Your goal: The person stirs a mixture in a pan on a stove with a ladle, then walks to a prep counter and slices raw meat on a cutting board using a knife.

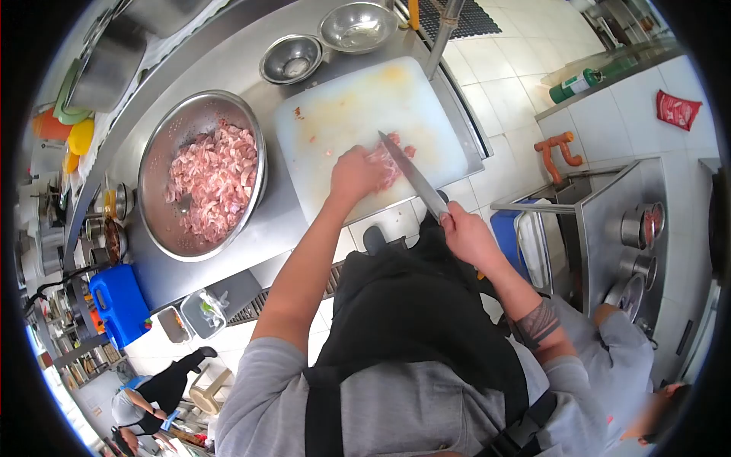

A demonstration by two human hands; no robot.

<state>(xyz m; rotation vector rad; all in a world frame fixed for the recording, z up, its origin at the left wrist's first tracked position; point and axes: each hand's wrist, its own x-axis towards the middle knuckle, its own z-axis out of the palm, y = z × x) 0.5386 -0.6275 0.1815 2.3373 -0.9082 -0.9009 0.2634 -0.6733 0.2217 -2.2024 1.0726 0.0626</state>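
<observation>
While the left hand point(355, 175) holds the raw meat point(388, 174) against the cutting board point(415, 95) with bent fingers, apparently to steady it, the right hand point(466, 233) has its fingers closed round the handle of the knife point(415, 176), presumably for blade control. Meat noted touching the left fingers, extending to their right, blade alongside

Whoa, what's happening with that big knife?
Someone is cutting raw meat on a white board. The left hand holds the meat against the board, and the right hand grips the knife, its blade at the meat. Beside the board, a big metal bowl holds lots of meat pieces.
</observation>
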